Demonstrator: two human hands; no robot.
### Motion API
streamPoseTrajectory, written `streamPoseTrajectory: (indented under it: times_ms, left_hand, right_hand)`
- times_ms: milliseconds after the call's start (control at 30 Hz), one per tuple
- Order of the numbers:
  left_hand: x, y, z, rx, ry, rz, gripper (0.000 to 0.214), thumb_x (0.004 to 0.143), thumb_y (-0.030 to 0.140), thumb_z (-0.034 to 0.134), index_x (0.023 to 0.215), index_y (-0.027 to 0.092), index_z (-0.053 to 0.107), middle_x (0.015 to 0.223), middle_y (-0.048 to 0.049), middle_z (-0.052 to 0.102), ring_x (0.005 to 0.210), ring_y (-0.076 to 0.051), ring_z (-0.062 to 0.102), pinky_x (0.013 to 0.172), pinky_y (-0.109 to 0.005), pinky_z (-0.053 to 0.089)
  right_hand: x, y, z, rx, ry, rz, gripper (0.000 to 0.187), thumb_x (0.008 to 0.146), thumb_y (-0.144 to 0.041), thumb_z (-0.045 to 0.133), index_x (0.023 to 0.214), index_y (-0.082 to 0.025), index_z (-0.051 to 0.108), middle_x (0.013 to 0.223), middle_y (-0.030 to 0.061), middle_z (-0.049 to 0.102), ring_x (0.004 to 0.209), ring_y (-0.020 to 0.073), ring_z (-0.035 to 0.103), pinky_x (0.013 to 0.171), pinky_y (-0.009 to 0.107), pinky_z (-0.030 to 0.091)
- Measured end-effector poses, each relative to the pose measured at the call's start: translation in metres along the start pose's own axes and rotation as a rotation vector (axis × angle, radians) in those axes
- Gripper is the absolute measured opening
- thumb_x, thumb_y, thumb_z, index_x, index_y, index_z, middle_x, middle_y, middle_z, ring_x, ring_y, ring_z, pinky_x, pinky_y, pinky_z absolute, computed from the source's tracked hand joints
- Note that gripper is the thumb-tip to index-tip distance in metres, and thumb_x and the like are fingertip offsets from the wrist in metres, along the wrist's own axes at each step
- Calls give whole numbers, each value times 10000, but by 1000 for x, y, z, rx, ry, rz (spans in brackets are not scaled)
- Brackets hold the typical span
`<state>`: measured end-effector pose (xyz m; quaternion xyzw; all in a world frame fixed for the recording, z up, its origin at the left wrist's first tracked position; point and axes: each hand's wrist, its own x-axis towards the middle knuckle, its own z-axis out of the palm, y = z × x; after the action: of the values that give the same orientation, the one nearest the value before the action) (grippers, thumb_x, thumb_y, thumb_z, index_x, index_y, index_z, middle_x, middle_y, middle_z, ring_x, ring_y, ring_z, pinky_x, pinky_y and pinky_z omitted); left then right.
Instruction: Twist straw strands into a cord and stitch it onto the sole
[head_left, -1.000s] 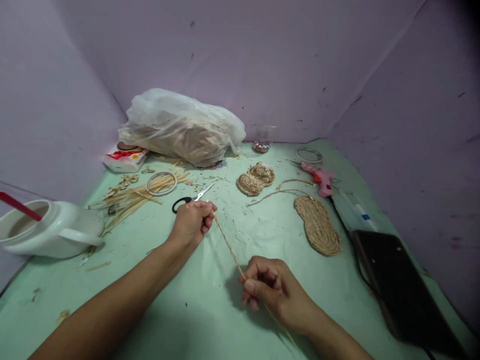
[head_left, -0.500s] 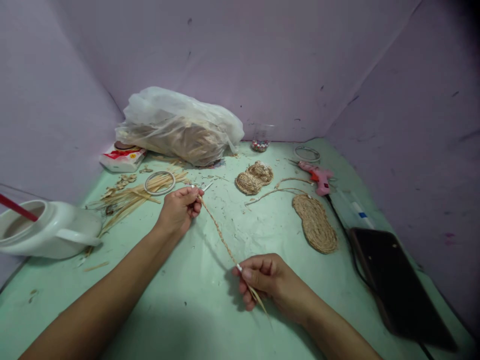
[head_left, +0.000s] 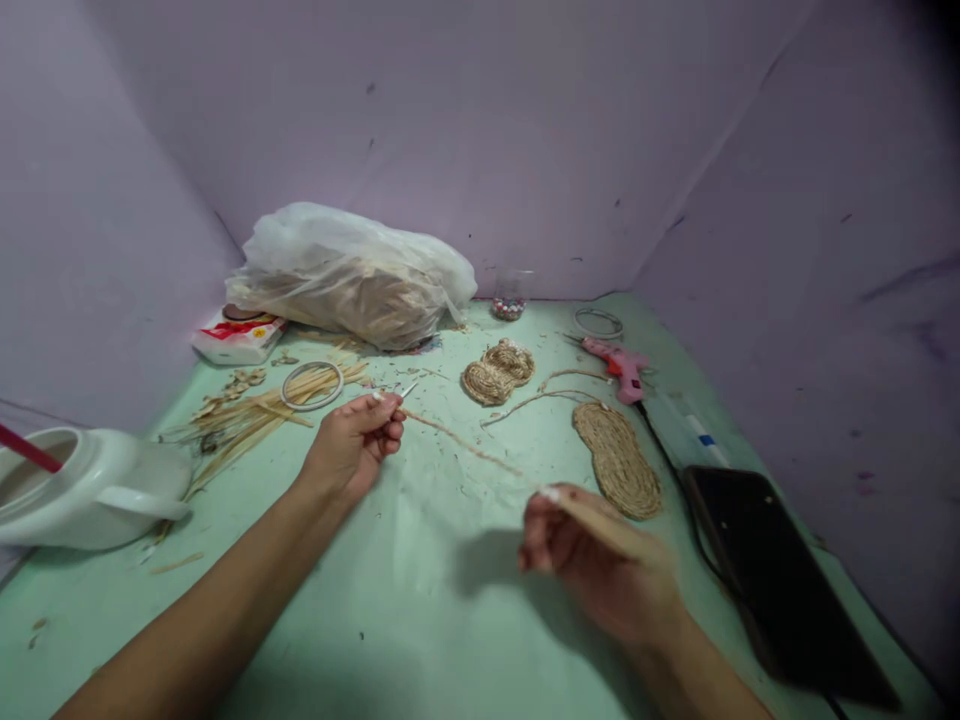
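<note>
Purple walls [head_left: 465,130] close in on the far side and both sides of our table, and they have small dark marks. Our table has a smooth green cover [head_left: 390,620], with little bits scattered on it. On the far left we see a big, cloudy plastic bag [head_left: 352,270] beside a red and white packet [head_left: 244,342]. A clear jar [head_left: 510,300] with beads stands by the far wall. On the left are pale straw strips [head_left: 259,425], a silver ring [head_left: 307,408] on top of them, and a white jug [head_left: 105,485] lying tipped over.

Over the middle, we hold a thin braided straw cord [head_left: 461,443] above the cover. Our left hand [head_left: 356,435] pinches its far end. Our right hand [head_left: 592,565] is blurry, but its fingers are closed on the near end, by a white bit.

To the right we see two peanut-shaped straw pads [head_left: 622,465], a pink glue gun [head_left: 619,368] and a black, flat, phone-shaped thing [head_left: 787,585].
</note>
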<state>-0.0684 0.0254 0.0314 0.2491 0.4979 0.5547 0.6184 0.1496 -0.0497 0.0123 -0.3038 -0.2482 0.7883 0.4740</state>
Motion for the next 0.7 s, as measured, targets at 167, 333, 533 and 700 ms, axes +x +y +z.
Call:
streamPoseTrajectory:
  times_ms: [167,333,533,700]
  left_hand:
    - [-31,-21,19,-63,-27,-135,108,570,66,610,629,121,538,554,-17,591,436,-59,505,402,-139,397]
    - [-67,-61,30,28,-90,-311,141,528,139,665,578,121,534,520,-23,593,414,-85,500,393,-188,391]
    - [-87,-90,30,116,-154,-581,244,529,303,677,586,167,482,516,-23,588,385,-111,491,370,-211,327]
    - [-97,-125,23,451,-608,-588,268,539,409,666,548,170,547,444,4,518,393,-83,413,436,-212,284]
  right_hand:
    - [13,-7,-7,267,262,-161,198,672,-152,613,865,-190,634,889,36,639,780,117,594,791,275,474]
    - [18,-2,-5,233,310,-235,280,700,-306,620,939,-162,605,1083,103,600,1012,211,537,897,387,415]
    - [13,-12,-13,310,645,-317,110,687,-226,619,777,-207,561,624,-33,609,504,65,545,608,216,513]
    - [10,-10,-10,321,606,-280,99,693,-241,580,759,-201,517,431,-103,333,301,15,228,267,104,188]
